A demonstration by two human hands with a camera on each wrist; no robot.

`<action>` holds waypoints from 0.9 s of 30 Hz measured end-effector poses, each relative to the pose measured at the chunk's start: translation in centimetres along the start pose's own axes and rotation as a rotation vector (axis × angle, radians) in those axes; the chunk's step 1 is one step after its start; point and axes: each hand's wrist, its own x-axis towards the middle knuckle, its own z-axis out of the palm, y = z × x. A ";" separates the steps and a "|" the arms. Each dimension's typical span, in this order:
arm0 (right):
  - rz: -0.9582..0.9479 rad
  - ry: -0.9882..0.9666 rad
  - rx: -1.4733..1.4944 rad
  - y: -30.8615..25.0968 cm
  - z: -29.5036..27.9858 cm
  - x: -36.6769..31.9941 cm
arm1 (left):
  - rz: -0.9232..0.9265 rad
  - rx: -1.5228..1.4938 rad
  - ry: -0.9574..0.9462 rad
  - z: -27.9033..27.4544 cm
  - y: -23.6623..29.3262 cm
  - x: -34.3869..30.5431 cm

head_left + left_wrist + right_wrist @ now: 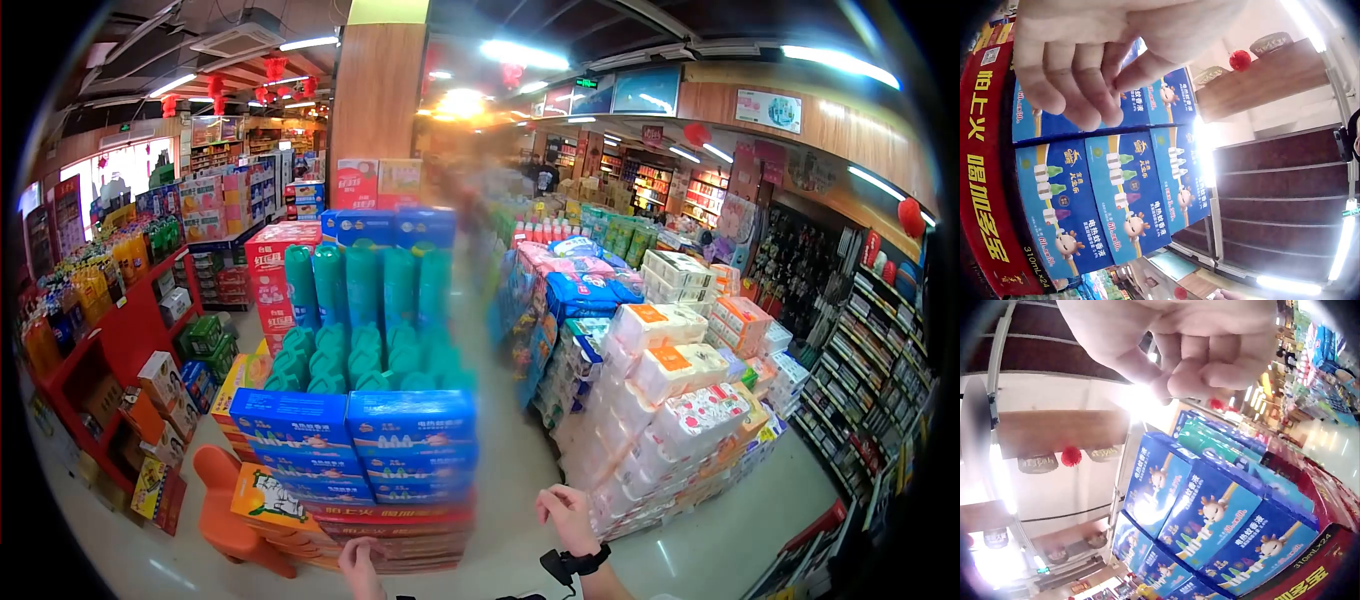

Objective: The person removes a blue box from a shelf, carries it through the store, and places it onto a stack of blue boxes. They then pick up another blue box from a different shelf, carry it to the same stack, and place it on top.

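Note:
My left hand (362,566) is low in the head view, in front of a stack of red drink cartons (430,520) that bears blue boxes (412,425). Its fingers hang loosely bent and hold nothing; in the left wrist view they overlap the blue boxes (1125,200). Farther right, my right hand (568,518) is raised over the aisle floor, beside a pile of wrapped tissue packs (680,420). A black band (590,560) circles that wrist. The right wrist view shows its fingers loosely curled, thumb close to them, with nothing held.
Green bottles (380,290) stand in rows behind the blue boxes. An orange plastic chair (225,505) and red shelving (90,390) are at the left. The aisle floor (500,430) runs between the box stack and the tissue pile; tall shelves (850,350) line the right.

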 end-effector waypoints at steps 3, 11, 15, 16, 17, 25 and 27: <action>0.010 -0.022 0.019 -0.1 0.4 0.1 | -0.054 -0.032 0.020 -0.6 -0.6 -0.4; -0.011 0.016 0.040 0.1 -0.9 -0.8 | -0.115 -0.120 0.121 -0.2 -4.3 0.6; 0.013 0.077 0.025 -0.4 -1.7 -1.1 | -0.144 -0.176 0.100 1.1 -3.1 0.4; 0.006 0.079 0.033 -0.4 -1.8 -1.2 | -0.145 -0.181 0.097 1.2 -3.2 0.4; 0.000 0.082 0.040 -0.4 -1.9 -1.2 | -0.147 -0.185 0.095 1.3 -3.3 0.4; 0.018 0.075 -0.008 0.2 -2.4 -1.4 | -0.142 -0.181 0.076 1.4 -4.2 0.5; 0.017 0.067 0.000 0.1 -2.4 -1.3 | -0.151 -0.180 0.074 1.7 -3.8 0.5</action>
